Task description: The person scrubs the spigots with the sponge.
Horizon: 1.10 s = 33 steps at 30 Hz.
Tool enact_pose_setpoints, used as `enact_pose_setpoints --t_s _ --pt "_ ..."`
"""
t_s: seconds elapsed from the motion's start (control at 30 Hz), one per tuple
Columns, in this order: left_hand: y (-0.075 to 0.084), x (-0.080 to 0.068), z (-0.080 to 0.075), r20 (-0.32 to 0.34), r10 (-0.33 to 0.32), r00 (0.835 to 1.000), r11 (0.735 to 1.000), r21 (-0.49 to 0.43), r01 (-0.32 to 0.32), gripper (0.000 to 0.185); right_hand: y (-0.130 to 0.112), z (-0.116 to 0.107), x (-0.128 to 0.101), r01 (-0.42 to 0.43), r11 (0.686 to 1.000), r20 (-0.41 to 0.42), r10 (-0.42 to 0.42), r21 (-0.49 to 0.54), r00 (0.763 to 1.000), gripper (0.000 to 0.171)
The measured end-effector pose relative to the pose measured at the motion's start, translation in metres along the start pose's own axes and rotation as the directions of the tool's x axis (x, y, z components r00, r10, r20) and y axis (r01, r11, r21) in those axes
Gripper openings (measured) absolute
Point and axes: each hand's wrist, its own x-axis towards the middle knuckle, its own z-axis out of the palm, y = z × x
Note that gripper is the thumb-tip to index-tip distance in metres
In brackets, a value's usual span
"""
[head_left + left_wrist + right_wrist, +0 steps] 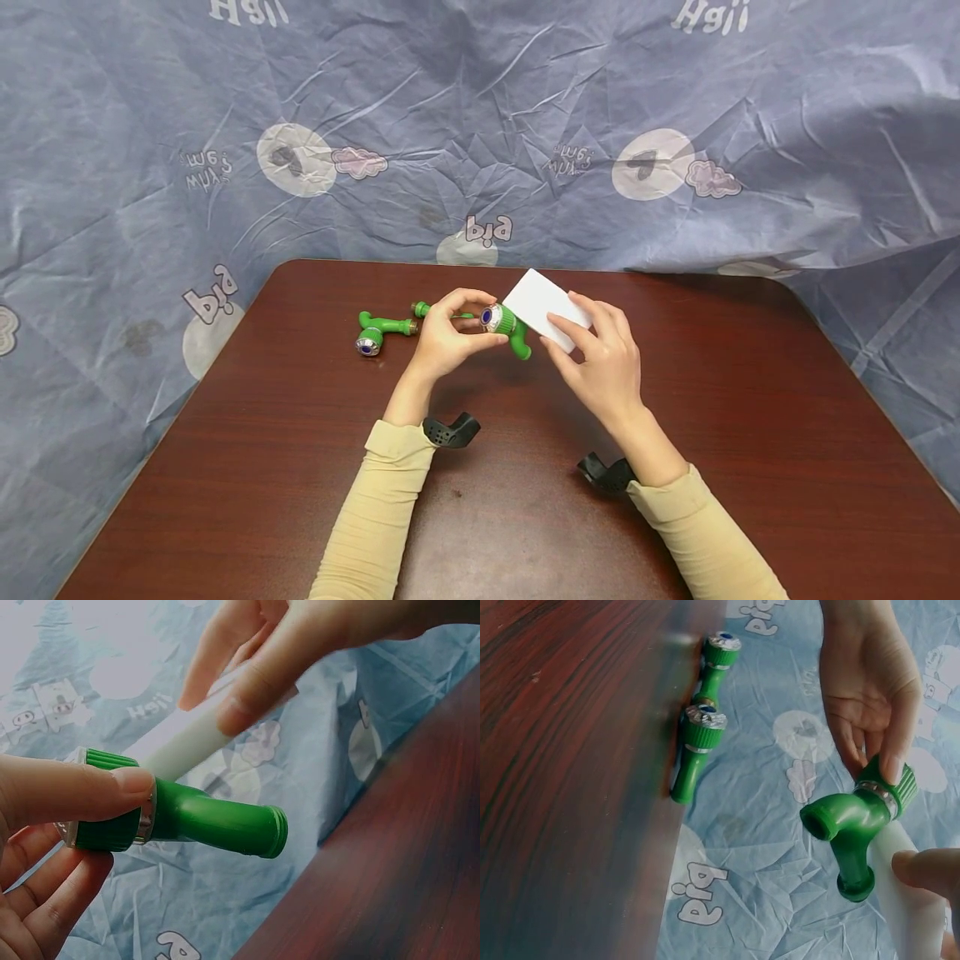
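Note:
My left hand (447, 335) pinches a green plastic tap (519, 342) by its ribbed knob, thumb on one side and fingers on the other. The knob's silver cap has a blue centre. In the right wrist view the spout and the threaded inlet (853, 883) of this tap point away from the left hand. A white rectangular block, like a melamine sponge (542, 302), is gripped between the thumb and fingers of my right hand (609, 367). The sponge's end lies right at the tap's body, partly behind it in the left wrist view.
Another green tap (388, 326) lies on the brown table (300, 467), left of my left hand. Behind that hand a further green tap (422, 309) is partly hidden. A grey-blue printed cloth (465, 125) hangs behind the table. Black mounts (452, 431) sit at both wrists.

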Motion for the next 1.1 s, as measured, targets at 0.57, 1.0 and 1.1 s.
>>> enact_pose_setpoints --t_s 0.57,1.0,1.1 --pt "-0.004 0.001 0.001 0.080 -0.031 0.996 0.998 0.063 0.026 0.045 0.009 -0.001 0.001 0.057 0.998 0.074 -0.056 -0.021 0.996 0.031" --pt "-0.006 0.001 0.001 0.134 0.002 0.991 0.999 0.043 -0.008 0.044 0.015 -0.002 0.001 -0.011 0.999 0.038 0.012 -0.034 0.999 0.033" --pt "-0.006 0.001 0.001 0.123 0.023 0.992 0.997 0.069 -0.032 0.044 0.015 -0.002 0.001 0.004 1.000 0.068 -0.002 -0.023 0.998 0.033"
